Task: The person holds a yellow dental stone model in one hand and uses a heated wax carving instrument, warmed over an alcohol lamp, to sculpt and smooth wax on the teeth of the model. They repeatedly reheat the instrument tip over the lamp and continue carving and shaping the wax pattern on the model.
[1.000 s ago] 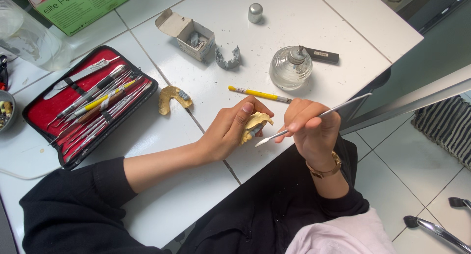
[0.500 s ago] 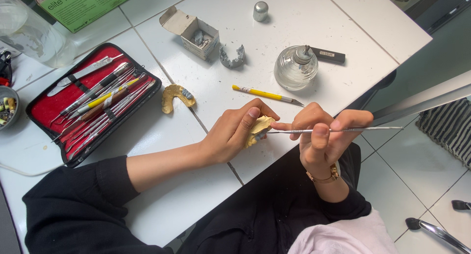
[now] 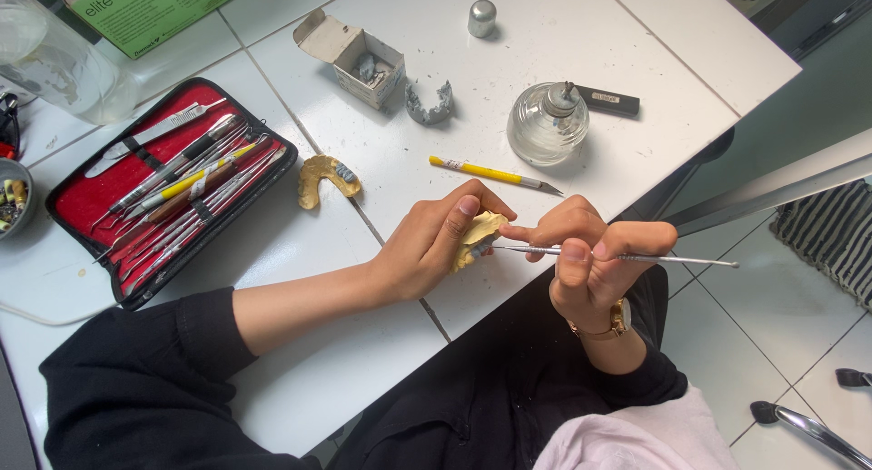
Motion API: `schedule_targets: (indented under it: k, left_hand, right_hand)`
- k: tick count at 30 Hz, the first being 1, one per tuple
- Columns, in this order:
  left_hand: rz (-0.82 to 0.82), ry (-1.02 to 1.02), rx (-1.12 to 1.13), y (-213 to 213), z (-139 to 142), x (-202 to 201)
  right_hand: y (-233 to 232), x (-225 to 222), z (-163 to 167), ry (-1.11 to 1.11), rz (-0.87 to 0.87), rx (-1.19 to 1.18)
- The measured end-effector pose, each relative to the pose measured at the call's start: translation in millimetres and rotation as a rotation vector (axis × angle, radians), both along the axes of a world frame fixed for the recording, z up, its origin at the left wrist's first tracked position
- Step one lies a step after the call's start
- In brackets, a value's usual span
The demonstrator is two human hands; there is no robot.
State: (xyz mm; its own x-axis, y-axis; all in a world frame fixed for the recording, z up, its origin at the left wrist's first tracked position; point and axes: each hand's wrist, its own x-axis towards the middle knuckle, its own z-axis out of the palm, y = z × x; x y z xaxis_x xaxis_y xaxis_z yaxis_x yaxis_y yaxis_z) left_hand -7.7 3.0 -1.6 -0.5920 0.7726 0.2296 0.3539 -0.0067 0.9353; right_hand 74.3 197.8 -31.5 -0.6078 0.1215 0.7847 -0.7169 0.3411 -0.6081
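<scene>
Head view looks straight down on a white tiled desk [image 3: 300, 379] with grey grout lines; past its right edge lies pale floor tile, a striped grey mat [image 3: 831, 234] and a chrome chair leg [image 3: 808, 429] low in the corner.

Left hand [image 3: 427, 247] sits near the desk's front edge, fingers closed around a pale yellow plaster dental cast [image 3: 477, 237], thumb pressed on top. Right hand [image 3: 595, 261] hangs just off the front edge, fingers pinched on a thin steel carving instrument [image 3: 636, 257] lying almost level, its tip touching the cast, its far end pointing out over the floor. A gold wristwatch [image 3: 616, 320] shows on that wrist. Black sleeves on both arms.

Around them: a yellow-handled knife [image 3: 490, 173] lies just beyond the hands, well clear. Farther back by the right edge stands a round glass spirit lamp [image 3: 545, 125], a small black lighter-like bar [image 3: 607, 98] beside it. A grey arch-shaped dental model [image 3: 429, 102] rests beside an open little cardboard box [image 3: 354, 57], and a small metal cap [image 3: 481, 18] stands nearer the back edge. A second yellowish cast [image 3: 325, 178] lies mid-desk. Toward the left edge, an open black case lined in red [image 3: 82, 197] holds a row of steel tools. A green cardboard box [image 3: 150, 11] and a clear plastic container [image 3: 50, 61] occupy the back-left corner. Nothing stands between the hands and the cast.
</scene>
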Motion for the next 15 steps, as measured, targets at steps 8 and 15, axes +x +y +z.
schedule_targets:
  k: [8, 15]
  left_hand:
    - [-0.005, 0.008, 0.016, 0.4, -0.2, -0.8]
    - [0.000, 0.003, 0.010, 0.3, 0.2, 0.1]
  right_hand:
    - [1.3, 2.1, -2.0, -0.002, 0.004, 0.008]
    - [4.4, 1.2, -7.8, -0.075, 0.061, -0.300]
